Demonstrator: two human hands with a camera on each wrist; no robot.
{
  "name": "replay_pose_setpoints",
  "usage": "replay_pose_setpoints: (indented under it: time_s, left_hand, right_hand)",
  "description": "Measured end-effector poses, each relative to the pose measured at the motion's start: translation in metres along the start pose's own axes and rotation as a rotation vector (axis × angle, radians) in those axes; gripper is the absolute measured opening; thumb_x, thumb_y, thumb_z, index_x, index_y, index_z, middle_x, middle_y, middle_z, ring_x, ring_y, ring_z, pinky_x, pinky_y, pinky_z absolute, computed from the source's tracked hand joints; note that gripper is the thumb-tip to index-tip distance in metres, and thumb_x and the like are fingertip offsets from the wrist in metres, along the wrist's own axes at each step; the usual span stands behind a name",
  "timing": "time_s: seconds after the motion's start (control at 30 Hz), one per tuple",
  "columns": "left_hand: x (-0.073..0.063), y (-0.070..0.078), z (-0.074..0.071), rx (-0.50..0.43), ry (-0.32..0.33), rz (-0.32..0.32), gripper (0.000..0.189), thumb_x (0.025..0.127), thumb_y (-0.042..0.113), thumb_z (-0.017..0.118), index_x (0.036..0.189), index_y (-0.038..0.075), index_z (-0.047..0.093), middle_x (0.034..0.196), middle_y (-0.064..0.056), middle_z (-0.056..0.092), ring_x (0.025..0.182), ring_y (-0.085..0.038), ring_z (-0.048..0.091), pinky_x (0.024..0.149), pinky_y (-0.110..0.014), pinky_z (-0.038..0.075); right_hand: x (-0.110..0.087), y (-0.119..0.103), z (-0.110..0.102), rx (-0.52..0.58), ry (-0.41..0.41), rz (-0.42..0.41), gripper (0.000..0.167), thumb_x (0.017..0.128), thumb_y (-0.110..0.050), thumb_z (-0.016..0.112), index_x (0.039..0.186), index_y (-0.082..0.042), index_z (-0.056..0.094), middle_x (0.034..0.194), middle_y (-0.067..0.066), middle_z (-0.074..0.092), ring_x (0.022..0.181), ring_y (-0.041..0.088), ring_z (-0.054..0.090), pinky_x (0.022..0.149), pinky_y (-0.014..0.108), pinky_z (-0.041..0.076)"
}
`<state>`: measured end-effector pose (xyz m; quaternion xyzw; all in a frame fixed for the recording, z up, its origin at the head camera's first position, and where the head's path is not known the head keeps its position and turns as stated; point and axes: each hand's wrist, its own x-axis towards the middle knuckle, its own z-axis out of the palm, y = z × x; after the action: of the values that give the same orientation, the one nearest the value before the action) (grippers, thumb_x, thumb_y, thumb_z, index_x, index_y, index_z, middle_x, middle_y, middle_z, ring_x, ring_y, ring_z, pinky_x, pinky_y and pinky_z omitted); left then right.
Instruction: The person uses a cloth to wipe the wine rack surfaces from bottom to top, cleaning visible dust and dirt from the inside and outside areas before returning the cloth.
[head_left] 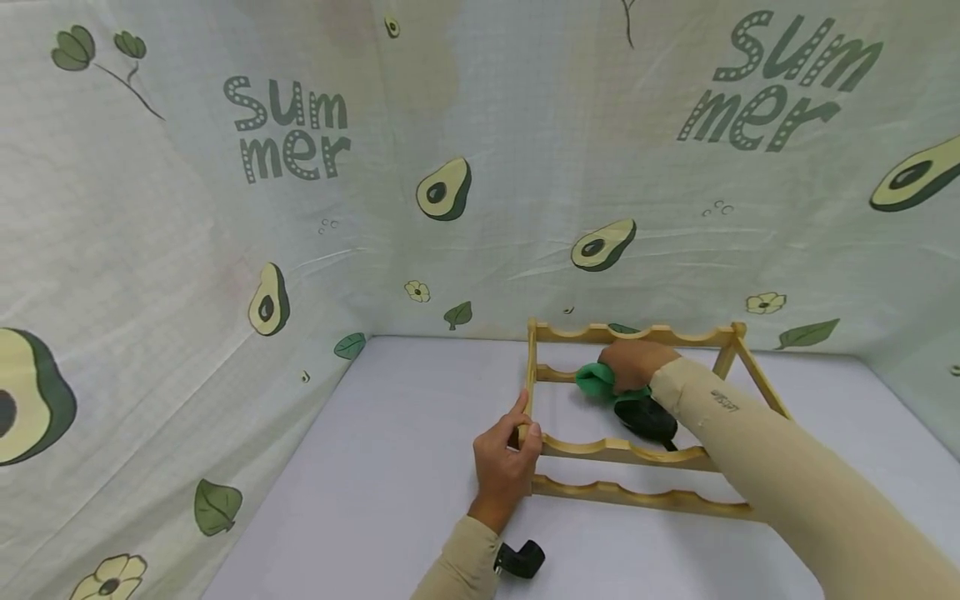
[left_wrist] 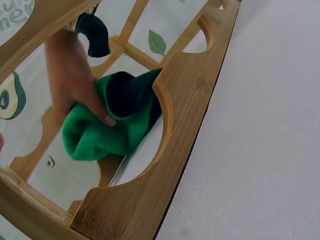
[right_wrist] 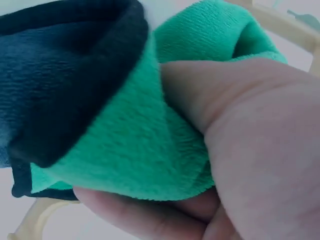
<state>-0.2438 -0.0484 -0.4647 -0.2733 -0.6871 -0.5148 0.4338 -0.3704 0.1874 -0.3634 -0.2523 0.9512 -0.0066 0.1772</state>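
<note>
A wooden rack [head_left: 609, 451] with scalloped rails stands on the white table. My left hand [head_left: 504, 458] grips its left front corner, thumb and fingers about the wood. Inside the frame, my right hand [head_left: 637, 362] holds a bunched cloth [head_left: 595, 381], green on one side and dark on the other. The right wrist view shows the thumb pressing over the cloth [right_wrist: 135, 150], with fingers curled beneath it. From the left wrist view, the cloth [left_wrist: 95, 132] appears behind a scalloped rail [left_wrist: 187, 95], and the right hand [left_wrist: 72, 82] reaches down from above.
The white table surface [head_left: 375, 467] extends left and in front of the rack. A hanging sheet [head_left: 510, 275] printed with avocados, leaves and lettering rises behind and to the left. A black device [head_left: 521, 560] sits at my left wrist.
</note>
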Motion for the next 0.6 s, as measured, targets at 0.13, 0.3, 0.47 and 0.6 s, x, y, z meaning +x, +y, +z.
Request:
replay_pose_setpoints:
  time_s: [0.13,0.3,0.47,0.6]
  left_hand:
    - [-0.001,0.0,0.002,-0.009,0.0,-0.011,0.009,0.085,-0.001,0.066,0.083,0.007,0.065,0.121,-0.026,0.065,0.061,-0.008,0.066,0.049,-0.014,0.045]
    - [0.0,0.0,0.005,-0.013,0.004,0.007,0.01,0.083,-0.004,0.066,0.081,0.006,0.065,0.118,-0.029,0.065,0.054,-0.005,0.06,0.047,-0.013,0.043]
    - [0.0,0.003,0.003,0.009,0.011,-0.002,0.009,0.083,-0.003,0.066,0.083,0.006,0.065,0.12,-0.026,0.065,0.057,-0.005,0.062,0.048,-0.014,0.045]
    - [-0.004,0.005,0.001,-0.002,0.005,-0.034,0.009,0.084,-0.001,0.066,0.085,0.008,0.066,0.124,-0.023,0.064,0.055,-0.002,0.055,0.048,-0.014,0.046]
  right_hand:
    - [0.005,-0.01,-0.003,-0.044,0.005,-0.011,0.014,0.085,-0.008,0.079,0.094,-0.01,0.069,0.082,-0.002,0.061,0.073,0.016,0.053,0.068,0.033,0.047]
    - [0.012,-0.019,-0.003,-0.107,-0.02,0.028,0.015,0.084,-0.01,0.08,0.086,-0.011,0.066,0.077,-0.001,0.06,0.069,0.016,0.053,0.064,0.03,0.046]
    - [0.024,-0.032,-0.002,-0.114,-0.003,0.022,0.016,0.084,-0.014,0.081,0.082,-0.012,0.066,0.073,-0.001,0.06,0.066,0.015,0.053,0.061,0.029,0.045]
    - [0.036,-0.044,0.004,-0.087,0.011,0.02,0.016,0.084,-0.019,0.083,0.087,-0.013,0.069,0.076,-0.003,0.062,0.068,0.015,0.053,0.066,0.031,0.047]
